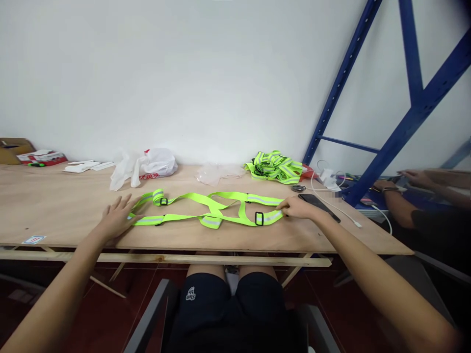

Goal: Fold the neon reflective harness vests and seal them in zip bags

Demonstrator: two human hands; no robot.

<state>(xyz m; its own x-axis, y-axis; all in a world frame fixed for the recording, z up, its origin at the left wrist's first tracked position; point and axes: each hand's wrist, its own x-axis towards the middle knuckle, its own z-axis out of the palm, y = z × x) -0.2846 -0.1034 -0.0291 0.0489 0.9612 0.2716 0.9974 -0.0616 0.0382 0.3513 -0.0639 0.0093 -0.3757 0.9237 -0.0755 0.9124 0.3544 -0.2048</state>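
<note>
A neon-yellow reflective harness vest [215, 208] with grey stripes and black buckles lies stretched across the wooden table in front of me. My left hand [118, 216] rests at its left end, fingers spread, with the thumb side touching the strap loop. At the opposite end, my right hand [299, 207] has its fingers closed on the strap. A black slide buckle [259, 218] sits on the strap just left of my right hand. Another buckle [164, 201] shows near a curled strap on the left side.
Behind the vest is a heap of similar reflective straps [275, 166]. A phone [319, 208] and white cables lie at right, near a blue metal frame [338, 88]. Plastic bags [160, 163] and a cardboard box [14, 150] stand along the wall. Another person's arm [399, 208] shows at far right.
</note>
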